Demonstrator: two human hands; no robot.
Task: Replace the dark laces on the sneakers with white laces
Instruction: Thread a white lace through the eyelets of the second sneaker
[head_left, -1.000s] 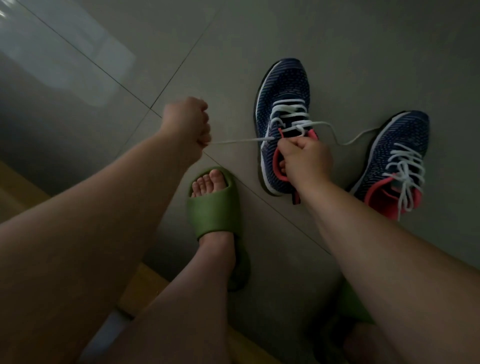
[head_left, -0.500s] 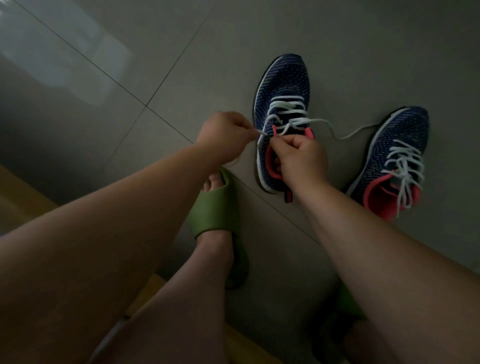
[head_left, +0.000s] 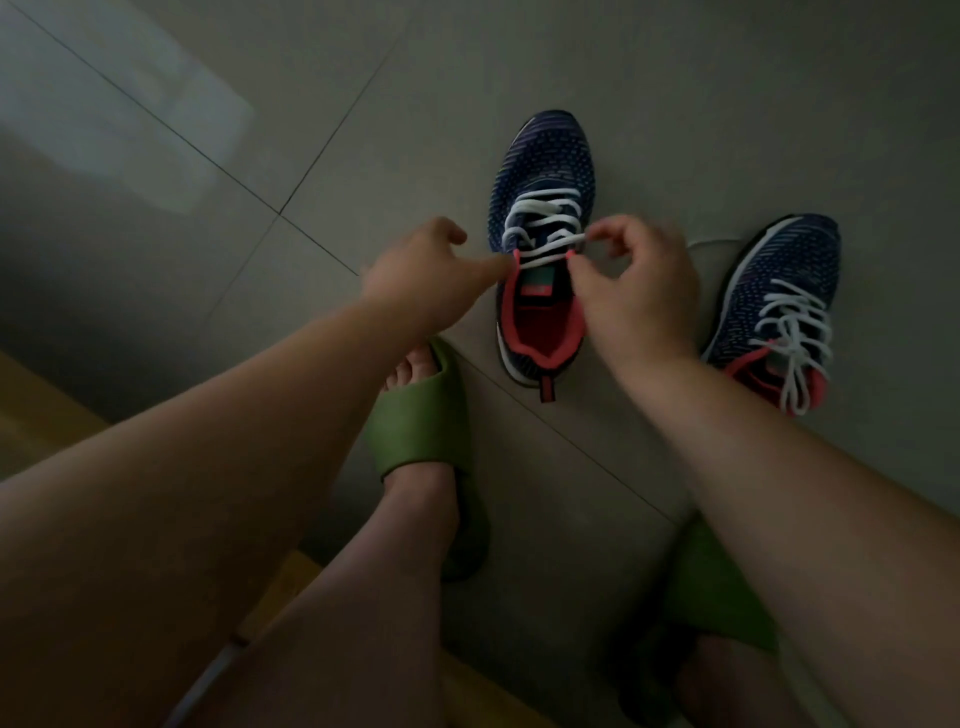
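So the grey tiled floor took up most of my feed, with a foot in a green slide sandal planted on it and a second green sandal low on the right. Both navy sneakers sat on the tiles: the left sneaker between the hands, the right sneaker just beside it, already carrying white laces. The left hand was loose, one finger stretched out touching the pink collar at the top eyelet. The right hand was curled, pinching the white lace at the left sneaker's top right eyelet.
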